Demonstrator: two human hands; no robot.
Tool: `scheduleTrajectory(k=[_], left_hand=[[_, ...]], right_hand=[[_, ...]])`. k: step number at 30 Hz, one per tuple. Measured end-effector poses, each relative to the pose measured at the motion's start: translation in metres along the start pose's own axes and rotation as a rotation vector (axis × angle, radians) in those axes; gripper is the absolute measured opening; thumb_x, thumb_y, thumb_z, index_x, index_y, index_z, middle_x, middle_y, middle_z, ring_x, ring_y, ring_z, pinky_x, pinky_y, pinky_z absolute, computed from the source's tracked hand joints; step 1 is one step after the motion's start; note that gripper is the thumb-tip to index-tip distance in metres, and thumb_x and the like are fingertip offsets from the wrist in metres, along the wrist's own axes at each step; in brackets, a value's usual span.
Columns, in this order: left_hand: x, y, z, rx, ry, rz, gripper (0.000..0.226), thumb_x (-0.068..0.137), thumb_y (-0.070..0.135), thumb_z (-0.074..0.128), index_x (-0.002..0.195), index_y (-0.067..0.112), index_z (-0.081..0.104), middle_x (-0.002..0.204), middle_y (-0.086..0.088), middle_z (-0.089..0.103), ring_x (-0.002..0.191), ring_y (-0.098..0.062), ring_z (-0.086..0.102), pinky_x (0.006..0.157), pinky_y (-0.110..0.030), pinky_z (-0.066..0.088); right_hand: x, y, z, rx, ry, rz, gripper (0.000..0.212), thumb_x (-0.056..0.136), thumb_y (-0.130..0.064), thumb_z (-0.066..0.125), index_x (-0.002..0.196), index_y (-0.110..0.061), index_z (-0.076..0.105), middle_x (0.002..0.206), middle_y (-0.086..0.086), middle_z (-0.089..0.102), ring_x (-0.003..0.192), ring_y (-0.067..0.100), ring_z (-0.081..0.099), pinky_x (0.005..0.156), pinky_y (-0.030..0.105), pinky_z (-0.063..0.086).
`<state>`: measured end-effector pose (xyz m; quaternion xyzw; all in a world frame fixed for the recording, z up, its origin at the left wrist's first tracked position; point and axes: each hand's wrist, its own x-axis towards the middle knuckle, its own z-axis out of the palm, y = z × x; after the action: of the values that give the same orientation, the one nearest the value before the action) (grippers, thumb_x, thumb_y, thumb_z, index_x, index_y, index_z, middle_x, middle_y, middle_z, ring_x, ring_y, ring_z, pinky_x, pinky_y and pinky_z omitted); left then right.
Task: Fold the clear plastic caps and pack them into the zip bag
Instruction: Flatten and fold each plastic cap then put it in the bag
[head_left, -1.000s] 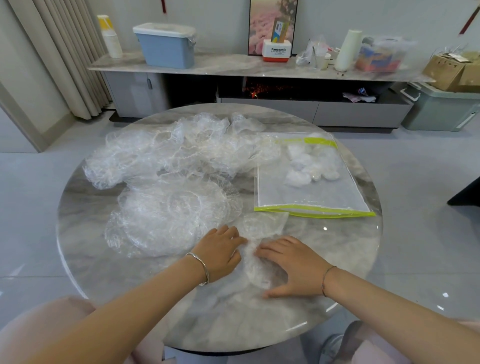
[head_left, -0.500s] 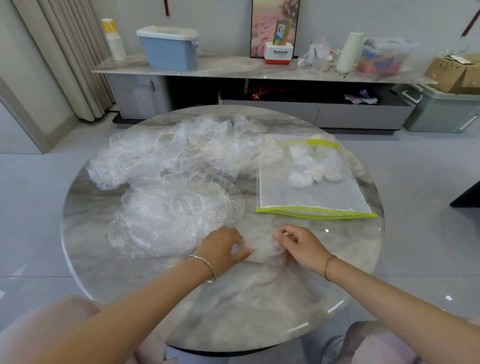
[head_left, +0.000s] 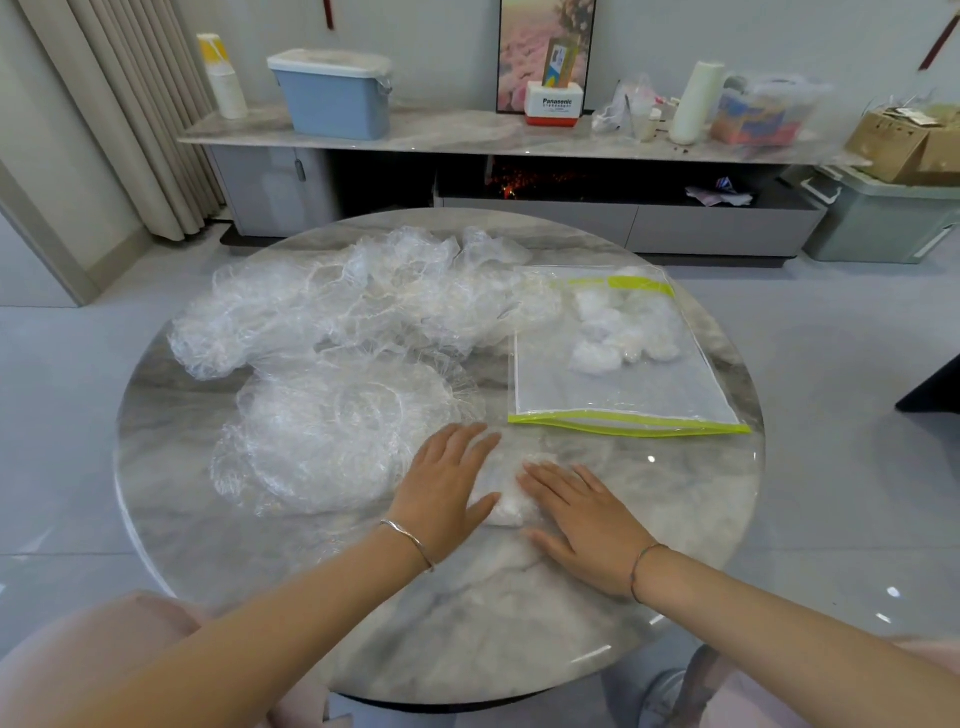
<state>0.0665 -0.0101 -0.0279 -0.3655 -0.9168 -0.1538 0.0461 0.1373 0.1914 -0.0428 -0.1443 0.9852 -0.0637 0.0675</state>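
Folded cap (head_left: 506, 501) | left hand (head_left: 447, 483), right hand (head_left: 587, 512): grip apart, palms flattening creases | zip bag (head_left: 623, 384): far right, reachable

Round marble table (head_left: 260, 561), left hand (head_left: 447, 483) and right hand (head_left: 584, 512) pressing flat on a folded cap (head_left: 501, 491), loose clear caps (head_left: 332, 332) behind, zip bag (head_left: 623, 395) holding folded caps (head_left: 618, 332) at right
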Motion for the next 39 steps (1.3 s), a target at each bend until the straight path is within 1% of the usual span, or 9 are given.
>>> scheduleTrajectory(k=[3, 6, 9, 13, 17, 22, 28, 34, 39], left_hand=[[-0.008, 0.003, 0.008, 0.166, -0.095, 0.158, 0.061, 0.097, 0.05, 0.018, 0.132, 0.014, 0.052, 0.136, -0.004, 0.053, 0.127, -0.025, 0.048, 0.109, -0.038, 0.03], [-0.014, 0.004, 0.012, 0.176, -0.278, 0.194, 0.089, 0.082, 0.06, -0.018, 0.148, 0.017, 0.023, 0.155, -0.001, 0.022, 0.144, -0.02, 0.019, 0.117, -0.032, 0.004], [-0.016, -0.006, 0.021, 0.075, -0.382, 0.155, 0.104, 0.066, 0.069, -0.028, 0.15, 0.021, 0.01, 0.158, 0.001, 0.01, 0.145, -0.019, 0.009, 0.112, -0.029, -0.01], [-0.013, -0.008, 0.02, 0.048, -0.297, 0.163, 0.082, 0.085, 0.066, 0.002, 0.145, 0.019, 0.033, 0.152, -0.001, 0.031, 0.138, -0.021, 0.031, 0.116, -0.034, 0.012], [-0.008, -0.007, 0.017, -0.012, -0.116, 0.183, 0.04, 0.075, 0.033, 0.047, 0.109, 0.021, 0.065, 0.109, 0.003, 0.064, 0.097, -0.018, 0.063, 0.086, -0.028, 0.049], [-0.003, -0.006, 0.01, -0.168, -0.112, -0.016, 0.033, 0.083, 0.029, 0.046, 0.108, 0.016, 0.064, 0.106, -0.003, 0.061, 0.097, -0.024, 0.054, 0.083, -0.029, 0.037], [-0.002, -0.009, 0.009, -0.407, -0.123, -0.326, 0.027, 0.089, 0.034, 0.058, 0.067, 0.021, 0.047, 0.057, 0.007, 0.044, 0.063, -0.017, 0.046, 0.062, -0.028, 0.037], [0.0, -0.006, 0.001, -0.173, -0.09, -0.25, 0.042, 0.088, 0.033, 0.06, 0.127, 0.024, 0.046, 0.095, 0.006, 0.057, 0.091, -0.012, 0.054, 0.083, -0.024, 0.041], [0.0, -0.008, 0.009, 0.046, 0.065, 0.306, 0.032, 0.076, 0.017, 0.067, 0.108, 0.021, 0.067, 0.115, 0.001, 0.065, 0.102, -0.02, 0.064, 0.086, -0.032, 0.051]], right_hand=[[-0.002, 0.002, 0.002, 0.015, -0.063, 0.0, 0.084, 0.076, -0.069, -0.005, 0.15, -0.03, -0.003, 0.157, -0.013, -0.008, 0.143, 0.004, -0.012, 0.113, 0.025, -0.016], [-0.002, 0.003, 0.003, 0.032, -0.046, -0.002, 0.083, 0.078, -0.07, -0.002, 0.15, -0.028, 0.001, 0.156, -0.014, -0.007, 0.143, 0.004, -0.01, 0.114, 0.026, -0.013], [0.0, 0.004, 0.002, -0.036, 0.148, -0.075, 0.067, 0.092, -0.061, 0.028, 0.143, -0.019, 0.039, 0.15, -0.003, 0.035, 0.139, 0.014, 0.029, 0.113, 0.032, 0.01], [0.004, 0.002, -0.002, -0.05, 0.293, -0.187, 0.042, 0.08, -0.04, 0.048, 0.114, -0.02, 0.06, 0.109, -0.005, 0.059, 0.099, 0.012, 0.051, 0.096, 0.025, 0.03], [0.008, 0.0, -0.003, 0.03, 0.278, -0.13, 0.04, 0.074, -0.027, 0.044, 0.109, -0.021, 0.062, 0.097, -0.008, 0.062, 0.086, 0.011, 0.057, 0.084, 0.02, 0.034], [0.014, 0.001, -0.01, 0.42, 0.278, 0.084, 0.013, 0.084, -0.018, 0.056, 0.087, -0.022, 0.067, 0.08, -0.013, 0.061, 0.073, 0.01, 0.056, 0.071, 0.025, 0.045], [0.02, 0.003, -0.013, 0.89, 0.281, 0.365, 0.013, 0.083, -0.011, 0.068, 0.072, -0.012, 0.061, 0.064, -0.003, 0.06, 0.057, 0.006, 0.051, 0.063, 0.021, 0.044], [0.025, 0.005, -0.01, 0.813, 0.277, 0.452, 0.021, 0.08, -0.01, 0.068, 0.07, -0.021, 0.054, 0.06, -0.002, 0.059, 0.057, 0.012, 0.053, 0.062, 0.026, 0.044], [0.022, 0.003, -0.01, 0.668, 0.311, 0.395, 0.017, 0.079, -0.011, 0.067, 0.087, -0.02, 0.055, 0.079, -0.007, 0.055, 0.063, 0.002, 0.046, 0.065, 0.02, 0.038]])
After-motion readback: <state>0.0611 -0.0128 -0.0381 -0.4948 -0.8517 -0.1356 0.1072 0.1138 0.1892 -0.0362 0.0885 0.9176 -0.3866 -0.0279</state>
